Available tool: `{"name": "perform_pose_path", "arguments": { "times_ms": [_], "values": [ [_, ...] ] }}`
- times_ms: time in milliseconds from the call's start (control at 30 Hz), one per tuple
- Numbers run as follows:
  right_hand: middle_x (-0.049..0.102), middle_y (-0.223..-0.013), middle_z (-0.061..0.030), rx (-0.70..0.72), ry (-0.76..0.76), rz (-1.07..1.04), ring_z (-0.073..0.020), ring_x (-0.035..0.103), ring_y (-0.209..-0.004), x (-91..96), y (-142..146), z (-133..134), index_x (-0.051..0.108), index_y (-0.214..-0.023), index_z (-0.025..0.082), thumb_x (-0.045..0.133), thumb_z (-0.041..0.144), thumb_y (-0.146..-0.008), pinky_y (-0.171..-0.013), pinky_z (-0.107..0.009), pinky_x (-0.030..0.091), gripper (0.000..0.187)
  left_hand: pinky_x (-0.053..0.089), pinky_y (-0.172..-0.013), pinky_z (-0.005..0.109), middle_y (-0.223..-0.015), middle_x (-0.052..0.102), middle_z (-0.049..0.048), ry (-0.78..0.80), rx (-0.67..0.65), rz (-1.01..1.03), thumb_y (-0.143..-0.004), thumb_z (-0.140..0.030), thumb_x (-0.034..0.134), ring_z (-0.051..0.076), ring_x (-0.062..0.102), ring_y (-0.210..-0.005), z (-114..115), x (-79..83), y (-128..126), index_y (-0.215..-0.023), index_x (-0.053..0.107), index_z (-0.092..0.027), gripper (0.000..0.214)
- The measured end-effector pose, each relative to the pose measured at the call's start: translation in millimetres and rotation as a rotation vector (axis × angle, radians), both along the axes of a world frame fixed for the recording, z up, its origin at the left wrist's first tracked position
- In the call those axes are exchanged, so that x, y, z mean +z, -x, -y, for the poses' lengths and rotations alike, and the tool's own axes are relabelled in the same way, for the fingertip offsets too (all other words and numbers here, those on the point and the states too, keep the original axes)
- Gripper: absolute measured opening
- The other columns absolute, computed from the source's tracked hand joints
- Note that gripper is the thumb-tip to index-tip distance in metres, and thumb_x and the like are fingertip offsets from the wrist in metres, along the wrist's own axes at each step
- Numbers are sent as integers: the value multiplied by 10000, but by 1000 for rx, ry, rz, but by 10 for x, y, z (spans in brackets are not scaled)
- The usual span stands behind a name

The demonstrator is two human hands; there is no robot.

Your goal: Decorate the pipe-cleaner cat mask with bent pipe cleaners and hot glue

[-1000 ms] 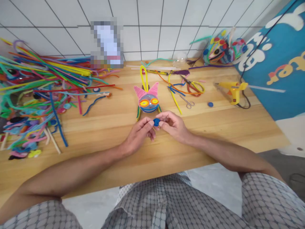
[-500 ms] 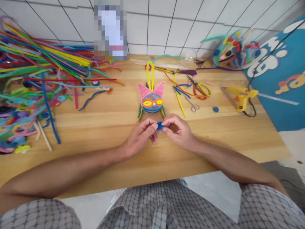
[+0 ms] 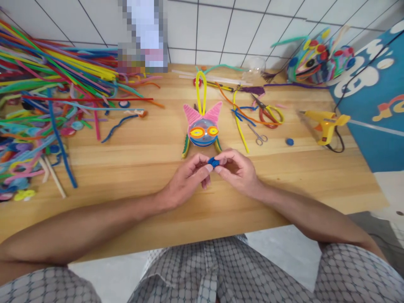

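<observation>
Between my two hands, over the middle of the table, is a small round blue coil (image 3: pixel 213 163), probably wound from pipe cleaner. My left hand (image 3: pixel 191 174) pinches its left side between thumb and fingers. On the right side, the thumb and forefinger of my right hand (image 3: pixel 238 172) grip it too. Just beyond my hands stands a cat-like craft figure (image 3: pixel 203 130) with pink ears, yellow and orange eyes, a clear round body and a yellow loop on top. A similar blue disc (image 3: pixel 289 142) lies apart on the table to the right.
Heaps of coloured pipe cleaners (image 3: pixel 63 67) cover the left side. Yellow-handled scissors (image 3: pixel 268 111), small metal scissors (image 3: pixel 259 136) and loose pipe cleaners lie right of the figure. Further right is a yellow glue gun (image 3: pixel 325 124) with a cable. A colourful craft fish (image 3: pixel 311 61) stands behind.
The view has shifted slightly. Both hands still pinch the blue coil, which has turned a little between the fingers; my left thumb lies further over it.
</observation>
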State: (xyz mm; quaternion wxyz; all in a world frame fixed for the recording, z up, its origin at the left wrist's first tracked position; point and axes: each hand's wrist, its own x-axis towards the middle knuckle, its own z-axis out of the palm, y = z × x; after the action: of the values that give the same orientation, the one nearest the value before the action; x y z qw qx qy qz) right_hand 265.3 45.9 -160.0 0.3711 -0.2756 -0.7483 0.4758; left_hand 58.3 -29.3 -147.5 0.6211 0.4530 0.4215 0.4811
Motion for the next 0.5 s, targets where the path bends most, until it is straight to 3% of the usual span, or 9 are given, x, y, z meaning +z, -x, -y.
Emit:
{"name": "perform_pose_path", "arguments": {
  "times_ms": [133, 300, 500],
  "values": [
    [763, -960, -36, -1, -54, 29, -201, 683, -859, 31, -6, -14, 781, -1134, 277, 769, 345, -1055, -815, -388, 580, 104, 572, -645, 266, -766, 682, -25, 4, 4, 18, -1087, -594, 731, 141, 662, -670, 9, 6, 5, -1107, 652, -191, 411],
    [741, -987, -38, 14, -84, -14, -194, 684, -874, 37, -2, -21, 755, -1069, 281, 764, 323, -1068, -798, -367, 567, 43, 562, -624, 255, -754, 674, -33, -5, 26, 18, -1069, -503, 747, 133, 654, -652, 12, -2, -1, -1080, 626, -195, 331],
    [709, -966, -27, 10, 24, -27, -190, 668, -839, 4, 8, 12, 696, -1150, 281, 751, 439, -1078, -765, -353, 575, 182, 566, -621, 249, -766, 681, -32, -11, 57, -44, -1020, -422, 772, 123, 655, -632, 25, -38, -22, -1032, 612, -210, 266]
  ]
}}
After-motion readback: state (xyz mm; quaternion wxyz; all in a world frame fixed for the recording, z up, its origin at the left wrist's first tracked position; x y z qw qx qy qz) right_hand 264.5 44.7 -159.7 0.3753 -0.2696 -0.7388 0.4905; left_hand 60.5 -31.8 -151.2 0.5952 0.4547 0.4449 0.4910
